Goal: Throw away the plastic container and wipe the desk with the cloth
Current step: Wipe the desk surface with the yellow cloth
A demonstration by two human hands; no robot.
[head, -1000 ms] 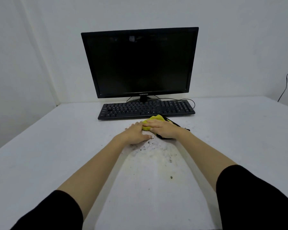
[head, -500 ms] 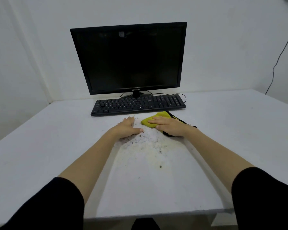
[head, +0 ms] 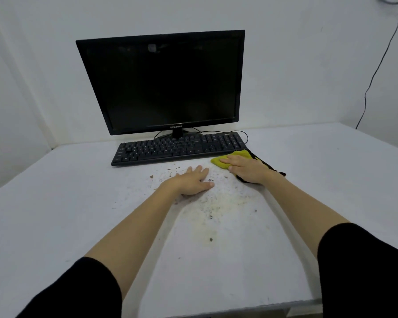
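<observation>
Right hand (head: 246,167), flat on yellow cloth (head: 232,158), has slid right along the desk (head: 78,203) w/ it, away from open left hand (head: 191,182); crumbs (head: 207,210) remain; no container visible.

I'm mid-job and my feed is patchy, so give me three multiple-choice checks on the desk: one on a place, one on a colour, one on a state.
1. Where is the cloth?
A. Under the right hand, by the keyboard's right end
B. On top of the monitor
C. At the desk's near edge

2. What colour is the cloth mainly?
A. Red
B. Yellow
C. White

3. How is the desk between the hands?
A. Wiped clean
B. Under water
C. Crumbed and stained

Key: 1 A, the right hand presses the cloth beside the keyboard. 2 B, yellow with dark trim. 3 C, dark crumbs dot the desk by the left hand.
</observation>
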